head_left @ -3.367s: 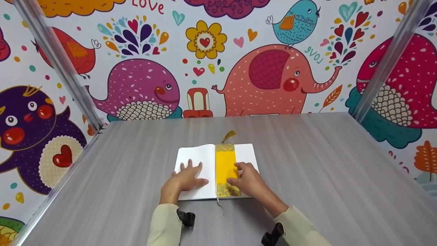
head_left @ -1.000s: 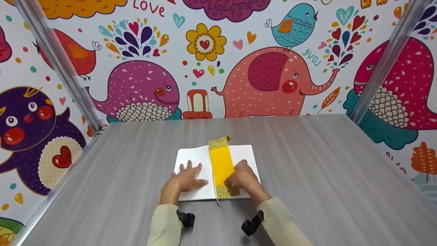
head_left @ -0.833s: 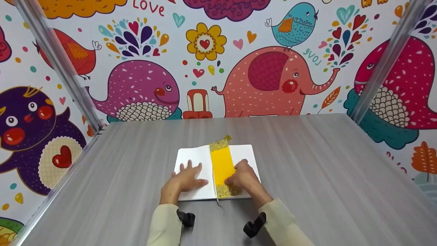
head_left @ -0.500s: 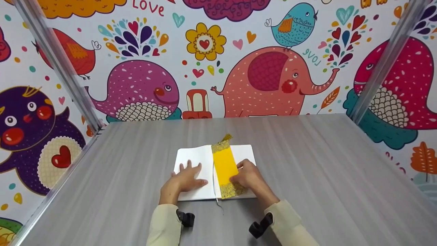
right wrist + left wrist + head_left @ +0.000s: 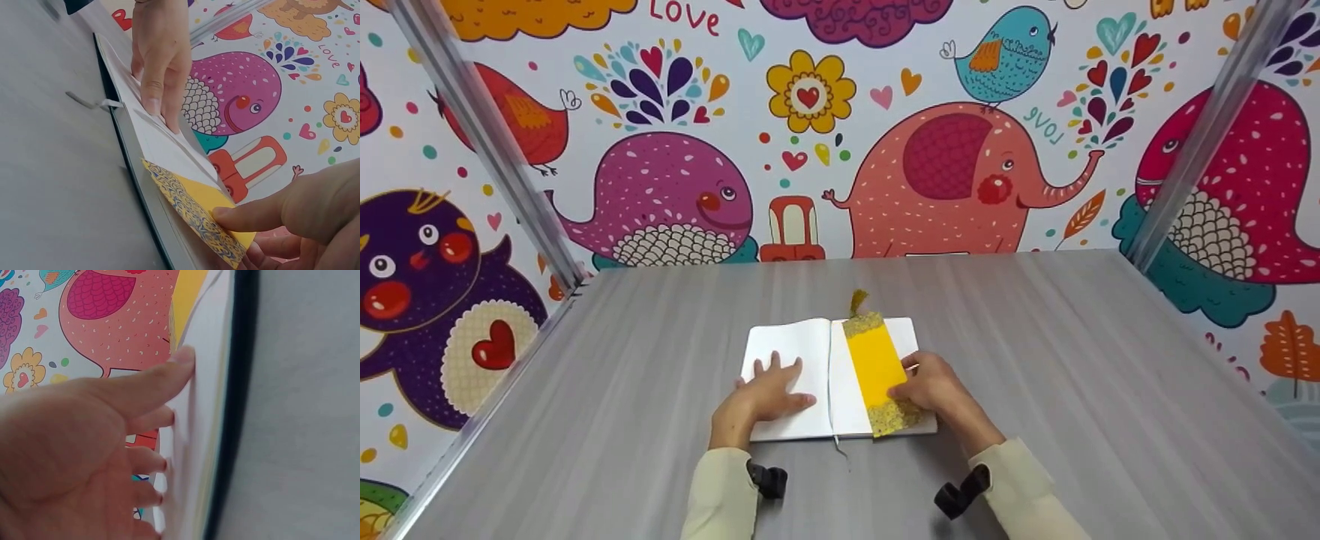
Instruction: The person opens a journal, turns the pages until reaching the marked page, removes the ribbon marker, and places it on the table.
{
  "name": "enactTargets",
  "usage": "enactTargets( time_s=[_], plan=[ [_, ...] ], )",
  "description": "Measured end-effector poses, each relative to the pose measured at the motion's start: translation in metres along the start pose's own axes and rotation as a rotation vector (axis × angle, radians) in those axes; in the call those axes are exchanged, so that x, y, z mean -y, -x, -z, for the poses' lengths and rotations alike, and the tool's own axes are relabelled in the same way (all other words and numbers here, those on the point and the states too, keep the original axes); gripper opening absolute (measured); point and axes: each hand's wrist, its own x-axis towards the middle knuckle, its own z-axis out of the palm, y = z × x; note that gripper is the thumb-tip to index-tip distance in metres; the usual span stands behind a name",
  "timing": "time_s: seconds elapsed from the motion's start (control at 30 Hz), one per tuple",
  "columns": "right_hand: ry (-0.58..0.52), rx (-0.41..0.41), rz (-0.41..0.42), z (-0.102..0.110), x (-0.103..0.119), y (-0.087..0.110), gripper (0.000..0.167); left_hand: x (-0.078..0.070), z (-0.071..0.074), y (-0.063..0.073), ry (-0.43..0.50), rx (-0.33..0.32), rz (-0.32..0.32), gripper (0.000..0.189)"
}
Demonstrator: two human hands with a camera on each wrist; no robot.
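Observation:
A notebook [image 5: 795, 345] lies open on the table with blank white pages and a dark cover edge. My left hand [image 5: 765, 394] rests on its left page, fingers spread and straight. On the right wrist view's near side, my right hand [image 5: 304, 219] pinches a yellow bookmark [image 5: 877, 367] by its right edge, thumb on top and fingers beneath. Patterned bands cross both ends of the bookmark, and a gold tassel [image 5: 859, 302] sticks out past its far end. The bookmark lies tilted over the right page, away from the fold. A ribbon marker [image 5: 840, 448] hangs from the notebook's near edge.
The grey wood-grain table [image 5: 660, 322] surrounds the notebook. A wall printed with cartoon animals [image 5: 945, 172] stands behind it, with metal posts [image 5: 1200, 142] at both corners. Black wrist cameras [image 5: 962, 491] sit on both cream sleeves.
My right hand has taken hold of the bookmark and drawn it rightward from the fold, tilting it. The ribbon along the fold now shows. My left hand has stayed in place.

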Motion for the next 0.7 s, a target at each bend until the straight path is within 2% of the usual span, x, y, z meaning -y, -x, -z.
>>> enactTargets(
  time_s=[0.37, 0.7],
  plan=[
    [-0.130, 0.010, 0.033, 0.032, -0.021, 0.000, 0.035, 0.000, 0.001, 0.001, -0.018, 0.004, -0.004, 0.071],
    [-0.213, -0.003, 0.071, 0.056, -0.034, 0.001, 0.032, 0.000, 0.001, 0.002, 0.006, 0.007, -0.019, 0.070]
  ],
)
